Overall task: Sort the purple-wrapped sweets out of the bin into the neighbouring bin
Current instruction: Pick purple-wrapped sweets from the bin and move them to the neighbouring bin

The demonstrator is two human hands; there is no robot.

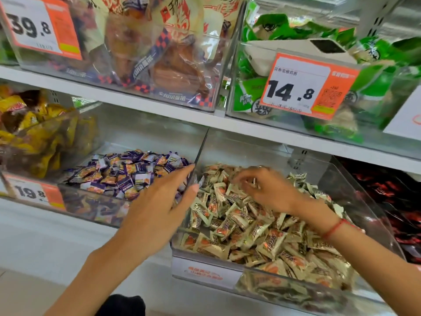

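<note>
We saw two clear bins side by side on the lower shelf (159,124). The left bin (145,133) held a heap of purple-wrapped sweets (127,172), and the right bin (355,190) was filled with cream-and-orange sweets (246,226). We could not pick out any purple wrapper among the cream ones; much of that pile lay under the hands or was blurred behind the bin's front wall.

The left hand (157,210) reached across the divider between the two bins, fingers straight and a little spread, its fingertips at the edge of the purple heap. It held nothing that we could see.

The right hand (264,190) hovered low over the back of the cream pile with its fingers curled in. Something small and pale showed between thumb and fingers, but we could not tell what it was or whether it was truly pinched. A red string (335,228) circled that wrist.

The price tag (34,190) on the left bin was cut off by the picture's edge. To the far left sat yellow packets (34,133), to the far right dark red ones (387,190), both partly out of view. Above, a tag reading 14.8 (305,87) hung before green packets (376,83).
</note>
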